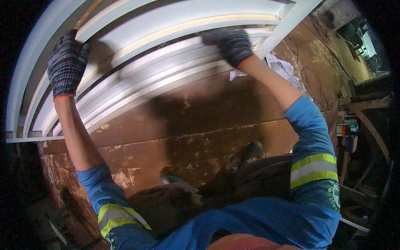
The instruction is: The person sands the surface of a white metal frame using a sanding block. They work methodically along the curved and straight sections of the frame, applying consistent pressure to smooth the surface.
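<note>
A white metal frame (137, 62) made of several long parallel bars stands in front of me, bent by the lens across the upper half of the view. My left hand (66, 64), in a grey knitted glove with an orange cuff, grips one of its bars at the upper left. My right hand (231, 43), gloved the same way, is closed over a bar near the frame's right end, beside its slanted end bar (287, 25). Both arms wear blue sleeves with yellow reflective bands.
A rusty brown steel floor plate (187, 125) lies under the frame and my dark shoes (252, 151). Crumpled white paper (281, 66) lies past the frame's right end. Dark pipes and cluttered gear (366, 87) crowd the right edge; the left edge is dark.
</note>
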### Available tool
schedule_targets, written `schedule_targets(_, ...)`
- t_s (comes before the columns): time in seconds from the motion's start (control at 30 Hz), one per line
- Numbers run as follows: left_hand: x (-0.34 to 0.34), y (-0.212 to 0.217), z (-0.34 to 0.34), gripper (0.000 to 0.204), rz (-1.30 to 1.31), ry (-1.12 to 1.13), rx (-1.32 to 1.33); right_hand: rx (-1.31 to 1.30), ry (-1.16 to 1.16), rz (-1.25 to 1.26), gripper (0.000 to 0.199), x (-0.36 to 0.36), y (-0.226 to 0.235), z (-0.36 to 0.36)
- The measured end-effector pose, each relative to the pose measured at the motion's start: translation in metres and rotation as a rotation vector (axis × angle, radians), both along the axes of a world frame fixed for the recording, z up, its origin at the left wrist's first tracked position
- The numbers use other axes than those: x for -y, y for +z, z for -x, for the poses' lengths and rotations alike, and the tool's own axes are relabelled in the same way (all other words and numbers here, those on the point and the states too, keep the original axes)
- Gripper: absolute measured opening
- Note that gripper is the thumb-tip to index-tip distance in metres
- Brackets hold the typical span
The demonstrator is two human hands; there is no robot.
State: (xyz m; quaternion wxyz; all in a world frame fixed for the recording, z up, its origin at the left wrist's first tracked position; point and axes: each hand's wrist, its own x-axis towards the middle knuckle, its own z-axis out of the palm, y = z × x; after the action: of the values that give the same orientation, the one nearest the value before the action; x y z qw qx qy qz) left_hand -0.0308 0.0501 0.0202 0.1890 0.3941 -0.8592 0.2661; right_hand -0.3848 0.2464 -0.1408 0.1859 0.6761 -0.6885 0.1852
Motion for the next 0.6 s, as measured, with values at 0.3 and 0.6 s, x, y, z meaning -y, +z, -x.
schedule_targets(0.3, -0.123, -0.049, 0.035, 0.047, -0.109, -0.732, -0.265, -0.207, -0.041, -0.799, 0.023, -0.110, -0.027, 0.038)
schedule_targets(0.6, -0.083, -0.176, 0.047, 0.075, -0.128, -0.198, 0.044, -0.389, 0.418, -0.826, 0.016, -0.108, -0.129, 0.027)
